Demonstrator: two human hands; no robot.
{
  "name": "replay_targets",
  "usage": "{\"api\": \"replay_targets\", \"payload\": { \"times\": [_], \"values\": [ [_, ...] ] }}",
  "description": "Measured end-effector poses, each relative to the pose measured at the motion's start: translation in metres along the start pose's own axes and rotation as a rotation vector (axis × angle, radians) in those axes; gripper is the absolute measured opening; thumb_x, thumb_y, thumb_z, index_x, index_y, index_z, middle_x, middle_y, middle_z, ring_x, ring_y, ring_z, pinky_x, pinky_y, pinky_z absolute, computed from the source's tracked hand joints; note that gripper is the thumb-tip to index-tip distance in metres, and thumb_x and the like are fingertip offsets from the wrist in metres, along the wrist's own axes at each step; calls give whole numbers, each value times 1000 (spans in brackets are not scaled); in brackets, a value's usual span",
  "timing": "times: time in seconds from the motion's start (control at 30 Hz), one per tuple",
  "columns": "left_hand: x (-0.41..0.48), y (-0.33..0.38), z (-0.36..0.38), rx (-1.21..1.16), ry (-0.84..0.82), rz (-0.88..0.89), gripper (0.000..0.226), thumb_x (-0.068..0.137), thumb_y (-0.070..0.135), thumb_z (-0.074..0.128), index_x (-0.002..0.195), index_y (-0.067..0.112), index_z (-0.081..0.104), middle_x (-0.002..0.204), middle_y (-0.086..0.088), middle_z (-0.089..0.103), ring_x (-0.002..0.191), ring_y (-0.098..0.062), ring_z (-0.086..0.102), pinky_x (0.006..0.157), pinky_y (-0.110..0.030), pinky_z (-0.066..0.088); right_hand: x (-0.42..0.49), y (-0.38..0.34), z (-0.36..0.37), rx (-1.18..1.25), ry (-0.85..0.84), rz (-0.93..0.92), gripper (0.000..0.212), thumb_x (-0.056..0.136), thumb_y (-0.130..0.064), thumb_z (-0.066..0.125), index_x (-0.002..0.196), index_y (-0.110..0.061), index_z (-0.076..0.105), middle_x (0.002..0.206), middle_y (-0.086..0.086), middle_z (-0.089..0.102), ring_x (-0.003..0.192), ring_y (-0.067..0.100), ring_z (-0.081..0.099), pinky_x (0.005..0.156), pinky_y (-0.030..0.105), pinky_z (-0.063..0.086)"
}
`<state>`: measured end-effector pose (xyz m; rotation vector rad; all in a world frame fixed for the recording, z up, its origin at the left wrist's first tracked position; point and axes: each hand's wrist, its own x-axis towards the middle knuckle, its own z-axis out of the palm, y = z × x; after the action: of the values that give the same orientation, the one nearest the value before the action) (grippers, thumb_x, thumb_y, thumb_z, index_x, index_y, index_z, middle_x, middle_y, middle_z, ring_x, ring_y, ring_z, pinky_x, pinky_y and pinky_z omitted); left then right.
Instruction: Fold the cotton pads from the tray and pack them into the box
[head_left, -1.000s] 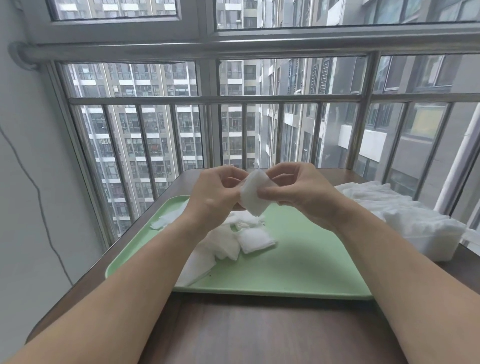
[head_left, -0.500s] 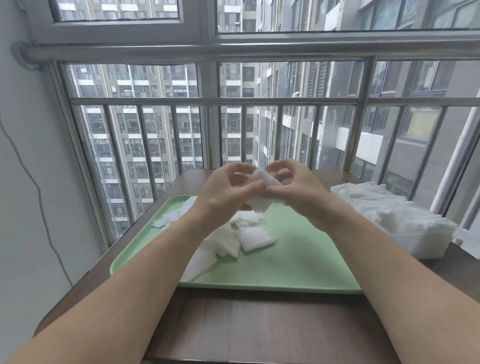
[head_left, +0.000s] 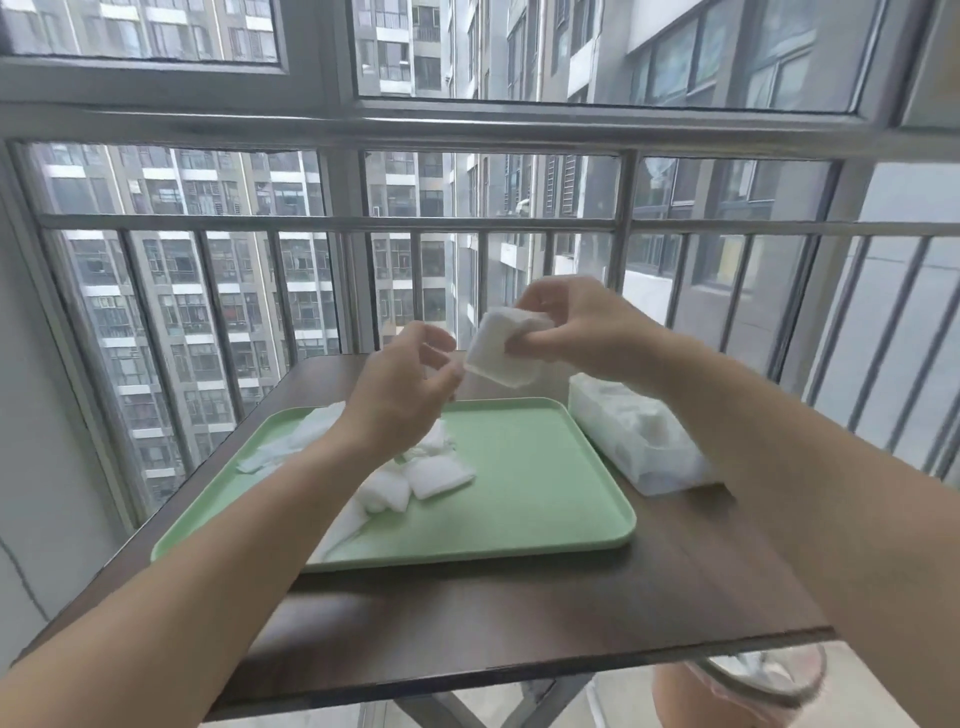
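A folded white cotton pad (head_left: 503, 349) hangs in the air, pinched by my right hand (head_left: 574, 332) above the tray's far edge. My left hand (head_left: 402, 387) is just left of it, fingers apart and holding nothing. Below lies the light green tray (head_left: 540, 499) with several loose white pads (head_left: 415, 475) in its left half, partly hidden by my left forearm. To the right of the tray stands the translucent white box (head_left: 631, 441), filled with folded pads and partly covered by my right arm.
The tray and box sit on a dark brown table (head_left: 519, 613) whose front edge is near me. A metal window railing (head_left: 467, 223) runs right behind the table. A clear container (head_left: 763, 675) shows below the table's right front corner.
My left hand has let go of the pad and dropped a little. My right hand has carried the folded pad up and to the right, toward the box. The camera view shifted.
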<state>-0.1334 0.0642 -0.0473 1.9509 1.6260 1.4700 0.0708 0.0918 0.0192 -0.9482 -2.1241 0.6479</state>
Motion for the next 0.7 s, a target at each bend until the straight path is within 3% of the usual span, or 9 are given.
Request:
{"api": "replay_targets", "payload": {
  "times": [0.17,0.23,0.43,0.57,0.7],
  "values": [
    [3,35,27,166,-223,75,5,97,32,62,101,30,59,98,16,65,89,-12,64,84,-37,55,-37,23,-71,-11,-97,189,45,84,6,72,124,-13,61,108,12,71,91,17,70,67,15,56],
    [3,51,43,177,-252,131,5,96,31,64,94,35,61,101,16,66,92,-11,64,84,-34,52,-51,38,-89,-8,-87,261,49,82,9,72,124,-14,61,109,12,71,97,20,70,68,16,57],
    [19,70,106,81,-418,137,7,92,25,70,95,27,77,100,12,71,84,4,60,76,-21,49,-73,71,-98,74,67,345,33,81,13,71,109,-4,64,94,10,67,80,15,66,60,16,54],
    [23,67,130,89,-516,123,15,88,21,71,86,33,80,93,9,72,88,-8,63,81,-26,48,-71,89,-93,144,106,347,29,82,10,72,108,3,64,98,17,68,92,24,68,86,35,58],
    [20,55,132,75,-450,119,19,88,24,71,74,37,70,98,6,55,82,-7,52,75,-27,39,-64,94,-88,34,-11,339,23,84,5,72,104,-6,69,93,9,69,85,17,65,72,26,55]
  ]
}}
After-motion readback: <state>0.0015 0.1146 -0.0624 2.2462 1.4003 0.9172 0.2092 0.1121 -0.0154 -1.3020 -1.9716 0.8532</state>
